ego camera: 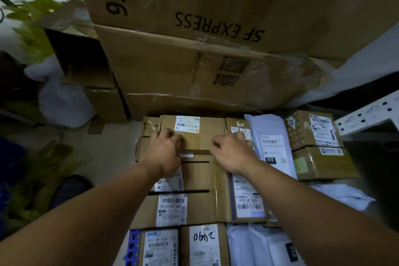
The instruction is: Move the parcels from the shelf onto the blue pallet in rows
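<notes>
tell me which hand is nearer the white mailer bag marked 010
Right. The right hand sits just beside the white mailer bag; the left hand is further off, across the brown box.

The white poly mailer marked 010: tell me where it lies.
In the head view, the white poly mailer lies right of centre in the far row, just right of the right hand, with a taped brown box on its right.
</notes>
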